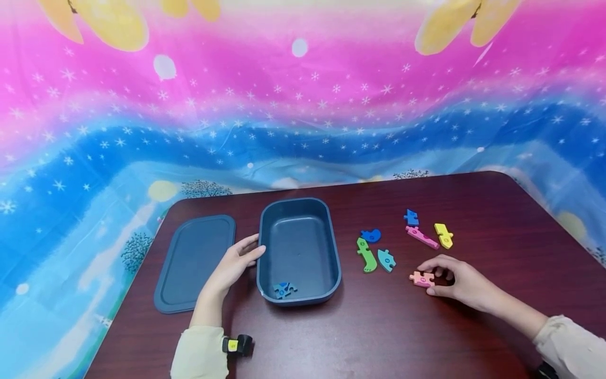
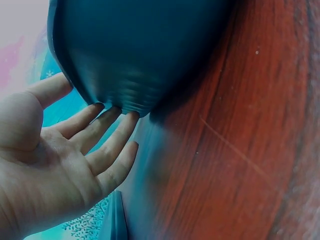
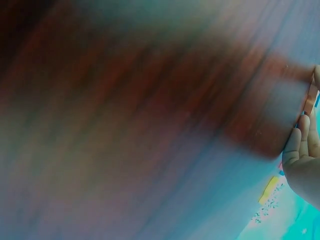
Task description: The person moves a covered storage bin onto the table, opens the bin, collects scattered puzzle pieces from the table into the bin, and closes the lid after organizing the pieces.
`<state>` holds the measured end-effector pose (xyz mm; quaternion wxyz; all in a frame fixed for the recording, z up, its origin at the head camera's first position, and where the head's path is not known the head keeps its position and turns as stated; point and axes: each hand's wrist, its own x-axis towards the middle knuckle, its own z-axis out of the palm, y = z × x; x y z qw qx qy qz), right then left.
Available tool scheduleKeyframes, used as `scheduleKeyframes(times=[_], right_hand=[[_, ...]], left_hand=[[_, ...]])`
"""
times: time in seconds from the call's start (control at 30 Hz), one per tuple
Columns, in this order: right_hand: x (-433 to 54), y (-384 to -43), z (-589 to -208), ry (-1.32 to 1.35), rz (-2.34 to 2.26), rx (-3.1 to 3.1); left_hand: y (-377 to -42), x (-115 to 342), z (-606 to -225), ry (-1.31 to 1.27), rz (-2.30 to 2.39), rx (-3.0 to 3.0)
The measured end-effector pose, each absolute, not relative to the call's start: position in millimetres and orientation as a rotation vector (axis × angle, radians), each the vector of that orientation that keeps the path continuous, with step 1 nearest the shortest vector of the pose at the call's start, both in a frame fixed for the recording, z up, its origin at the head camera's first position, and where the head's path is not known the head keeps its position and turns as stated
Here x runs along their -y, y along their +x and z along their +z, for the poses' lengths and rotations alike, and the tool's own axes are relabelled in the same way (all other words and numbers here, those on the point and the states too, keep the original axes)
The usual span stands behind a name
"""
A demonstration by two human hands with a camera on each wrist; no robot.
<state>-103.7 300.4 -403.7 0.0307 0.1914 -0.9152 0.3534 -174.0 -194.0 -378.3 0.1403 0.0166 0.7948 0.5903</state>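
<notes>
A dark grey-blue plastic box [image 1: 298, 247] stands uncovered on the table, with a blue puzzle piece [image 1: 284, 290] at its near end. My left hand [image 1: 239, 260] holds the box by its left side, thumb over the rim and fingers against the outer wall. In the left wrist view the fingertips of that hand [image 2: 65, 145] meet the box wall. On the right, my right hand [image 1: 456, 281] pinches an orange-pink puzzle piece [image 1: 422, 279] between thumb and fingers, close to the tabletop. The right wrist view catches this hand [image 3: 302, 150] only at its edge.
Left of the box lies its flat lid [image 1: 196, 263]. Between box and right hand are green [image 1: 366, 256], teal [image 1: 386, 260] and dark blue [image 1: 371, 235] pieces. Farther back lie blue [image 1: 411, 217], pink [image 1: 421, 237] and yellow [image 1: 443, 235] ones. A patterned cloth [image 1: 303, 105] hangs behind the table.
</notes>
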Motion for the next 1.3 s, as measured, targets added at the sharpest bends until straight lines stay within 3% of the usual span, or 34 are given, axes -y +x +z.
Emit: scheduleKeyframes(times=[1.3], right_hand=[[-280,-97,-393,0.555,1.201,2.813]], left_hand=[[-174,194,-380,0.064,1.709,-2.295]])
